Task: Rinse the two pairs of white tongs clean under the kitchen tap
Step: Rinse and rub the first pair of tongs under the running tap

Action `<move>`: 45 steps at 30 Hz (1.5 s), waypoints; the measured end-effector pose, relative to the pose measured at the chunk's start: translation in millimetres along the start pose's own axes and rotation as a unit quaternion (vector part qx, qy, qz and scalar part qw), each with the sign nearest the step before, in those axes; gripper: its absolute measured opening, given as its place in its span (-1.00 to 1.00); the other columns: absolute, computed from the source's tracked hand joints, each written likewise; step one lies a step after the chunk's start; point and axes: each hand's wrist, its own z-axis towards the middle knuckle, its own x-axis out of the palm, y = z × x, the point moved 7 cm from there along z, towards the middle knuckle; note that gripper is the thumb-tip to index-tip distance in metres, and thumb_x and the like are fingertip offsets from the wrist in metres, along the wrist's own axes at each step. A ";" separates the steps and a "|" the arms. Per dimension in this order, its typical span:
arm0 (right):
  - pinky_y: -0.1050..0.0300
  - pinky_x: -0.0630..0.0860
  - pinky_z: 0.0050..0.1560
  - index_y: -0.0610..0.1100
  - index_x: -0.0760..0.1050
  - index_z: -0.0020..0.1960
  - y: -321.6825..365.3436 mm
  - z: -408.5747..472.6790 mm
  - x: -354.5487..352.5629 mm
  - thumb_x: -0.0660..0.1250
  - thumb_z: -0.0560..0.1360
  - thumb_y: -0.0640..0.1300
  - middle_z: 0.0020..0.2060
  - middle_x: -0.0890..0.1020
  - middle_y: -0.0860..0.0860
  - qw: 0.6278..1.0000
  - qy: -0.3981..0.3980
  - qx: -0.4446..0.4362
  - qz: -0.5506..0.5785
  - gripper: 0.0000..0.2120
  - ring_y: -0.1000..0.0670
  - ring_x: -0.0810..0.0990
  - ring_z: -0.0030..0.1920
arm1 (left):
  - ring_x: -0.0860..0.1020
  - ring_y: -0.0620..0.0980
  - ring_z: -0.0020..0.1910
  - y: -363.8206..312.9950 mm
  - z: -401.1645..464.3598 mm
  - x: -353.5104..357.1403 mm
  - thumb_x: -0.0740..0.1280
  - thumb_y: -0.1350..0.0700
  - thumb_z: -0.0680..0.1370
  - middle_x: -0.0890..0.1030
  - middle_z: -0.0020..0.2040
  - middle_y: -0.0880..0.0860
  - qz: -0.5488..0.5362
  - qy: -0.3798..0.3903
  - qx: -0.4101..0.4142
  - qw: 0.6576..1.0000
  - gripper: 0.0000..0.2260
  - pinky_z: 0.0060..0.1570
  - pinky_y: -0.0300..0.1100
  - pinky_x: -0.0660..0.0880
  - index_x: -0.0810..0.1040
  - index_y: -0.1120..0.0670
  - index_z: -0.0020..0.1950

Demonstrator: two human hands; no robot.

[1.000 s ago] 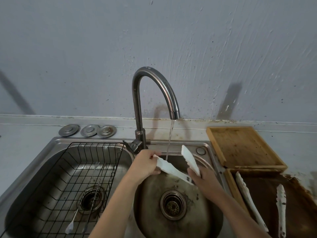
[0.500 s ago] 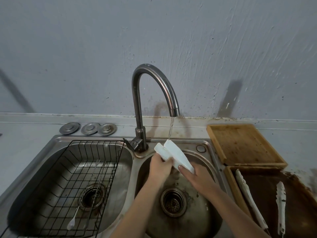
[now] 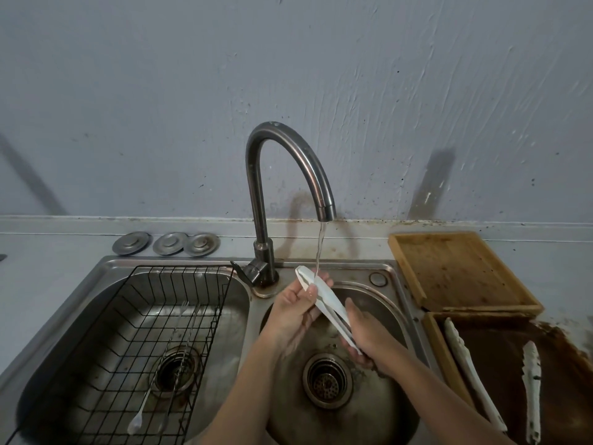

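tap: a curved steel tap (image 3: 288, 162) runs a thin stream of water (image 3: 320, 248) into the right basin (image 3: 394, 319) of a double sink.
tongs in hand: one pair of white tongs (image 3: 324, 300) is held over the right basin, arms pressed together, its far tip up under the stream, its near end low by the drain (image 3: 327, 380).
left hand: the left hand (image 3: 296, 311) cups the upper part of the tongs, fingers (image 3: 321, 281) curled behind them and thumb on the front.
right hand: the right hand (image 3: 369, 337) grips the lower end, fingers wrapped round it.
second pair: the other white tongs (image 3: 471, 364), arms spread wide, lie in a dark wooden tray (image 3: 439, 348) on the bench at the right, well apart from the sink.
empty tray: a lighter wooden tray (image 3: 459, 271) sits just behind the dark one.
left basin: a black wire rack (image 3: 154, 342) holds thin metal utensils (image 3: 173, 358).
bench: three round metal lids (image 3: 167, 243) lie in a row behind the left basin, against a grey wall (image 3: 160, 91).
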 end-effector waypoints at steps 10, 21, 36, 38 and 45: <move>0.24 0.16 -0.60 -0.08 0.31 -0.54 -7.7 0.9 21.0 -0.12 0.56 0.24 -0.63 0.32 0.03 0.990 0.105 0.060 0.079 -0.36 0.06 0.23 -0.64 | 0.68 0.04 -0.22 -5.8 4.4 -0.1 0.37 0.11 0.47 0.71 -0.26 0.11 0.265 -0.034 -0.006 0.964 -0.85 -0.20 -0.17 0.64 0.64 0.17 -0.22; 0.27 0.13 -0.60 -0.09 0.31 -0.50 -13.7 -7.4 11.7 -0.12 0.58 0.14 -0.62 0.30 0.02 0.984 0.140 0.086 0.075 -0.42 0.07 0.20 -0.65 | 0.67 0.02 -0.19 10.2 6.2 -7.1 0.34 0.13 0.51 0.70 -0.22 0.14 0.194 -0.135 0.016 0.972 -0.82 -0.10 -0.16 0.60 0.65 0.22 -0.16; 0.24 0.40 -0.49 -0.10 0.47 0.10 21.4 -29.7 -10.0 0.09 0.60 0.07 -0.32 0.59 -0.06 0.991 0.137 0.003 -0.003 -0.70 0.05 0.51 -0.50 | 0.65 0.04 -0.42 5.2 12.6 -20.9 0.18 0.16 0.61 0.51 -0.23 0.15 0.140 -0.209 0.008 0.968 -0.92 -0.41 -0.13 0.60 0.38 0.17 0.04; 0.20 0.50 -0.29 -0.01 0.41 0.21 37.7 -43.6 -26.5 0.23 0.56 -0.01 -0.09 0.63 -0.08 0.986 0.153 -0.064 -0.013 -0.76 0.02 0.64 -0.34 | 0.65 0.06 -0.39 23.3 12.3 -33.8 0.15 0.13 0.62 0.55 -0.15 0.20 0.069 -0.244 -0.070 0.965 -0.80 -0.48 -0.14 0.58 0.36 0.21 0.18; 0.24 0.61 -0.20 -0.10 0.52 0.14 87.9 -56.8 -43.9 0.39 0.45 -0.21 -0.21 0.68 -0.03 0.942 -0.048 -0.329 -0.039 -0.74 0.12 0.67 -0.29 | 0.54 0.18 -0.65 64.9 7.3 -44.6 0.11 0.09 0.64 0.48 -0.26 0.29 -0.219 -0.340 -0.193 0.894 -0.68 -0.77 -0.15 0.42 0.41 0.37 0.08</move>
